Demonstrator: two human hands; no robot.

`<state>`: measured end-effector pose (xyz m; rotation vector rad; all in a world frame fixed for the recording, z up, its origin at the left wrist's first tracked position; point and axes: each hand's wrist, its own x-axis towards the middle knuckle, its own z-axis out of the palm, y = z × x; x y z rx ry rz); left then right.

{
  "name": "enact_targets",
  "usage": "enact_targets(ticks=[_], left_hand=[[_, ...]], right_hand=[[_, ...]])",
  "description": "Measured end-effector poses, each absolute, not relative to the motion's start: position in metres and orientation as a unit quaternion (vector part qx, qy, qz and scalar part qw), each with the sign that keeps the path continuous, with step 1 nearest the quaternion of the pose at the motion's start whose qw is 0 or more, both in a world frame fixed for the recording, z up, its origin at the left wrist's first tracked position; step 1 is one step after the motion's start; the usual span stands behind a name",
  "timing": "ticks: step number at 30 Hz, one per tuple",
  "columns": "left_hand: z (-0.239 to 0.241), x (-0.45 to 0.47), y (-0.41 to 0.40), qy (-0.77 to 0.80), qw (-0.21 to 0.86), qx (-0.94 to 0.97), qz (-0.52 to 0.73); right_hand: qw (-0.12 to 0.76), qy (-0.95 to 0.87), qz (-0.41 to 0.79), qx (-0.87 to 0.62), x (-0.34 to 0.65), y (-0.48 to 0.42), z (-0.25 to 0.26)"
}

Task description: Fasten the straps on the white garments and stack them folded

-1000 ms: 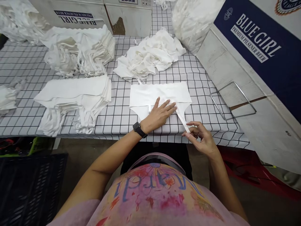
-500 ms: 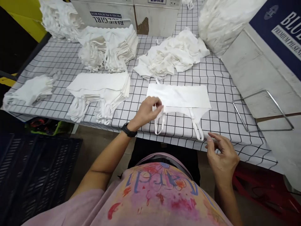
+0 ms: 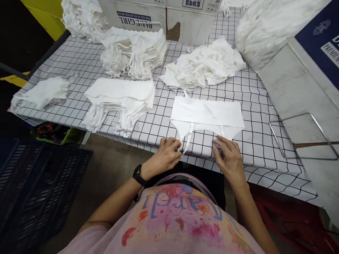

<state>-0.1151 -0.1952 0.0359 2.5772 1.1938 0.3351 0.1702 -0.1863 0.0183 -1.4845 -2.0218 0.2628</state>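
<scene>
A white garment lies flat on the checked tablecloth in front of me, with two thin straps hanging toward the near edge. My left hand is at the table's edge, fingers curled in a pinch round the end of the left strap. My right hand rests on the right strap near the edge, fingers bent down over it; the strap is mostly hidden under them.
A neat stack of folded white garments lies to the left, another pile behind it, a loose heap behind the flat piece. Cardboard boxes stand at the back, a wire frame at right, a dark crate below left.
My left hand slid down the left strap from the garment's corner to the table edge. My right hand rose from below the edge onto the right strap. The camera shifted left.
</scene>
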Motion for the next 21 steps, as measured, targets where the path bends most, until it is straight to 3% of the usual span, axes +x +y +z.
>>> enact_targets(ticks=[5, 11, 15, 21], left_hand=[[0.036, -0.121, -0.196, 0.402, 0.104, 0.902, 0.119], [0.044, -0.12, -0.18, 0.403, 0.2, 0.868, 0.207], [0.047, -0.124, -0.13, 0.498, 0.216, 0.784, 0.301], [0.036, -0.126, -0.02, 0.628, 0.153, 0.703, 0.297]], right_hand=[[0.316, -0.756, 0.127, -0.559, 0.172, -0.185, 0.025], [0.332, -0.669, 0.194, -0.636, 0.191, -0.159, 0.054], [0.359, -0.584, 0.136, -0.716, 0.219, -0.107, 0.054], [0.316, -0.568, 0.1, -0.753, 0.243, -0.023, 0.027]])
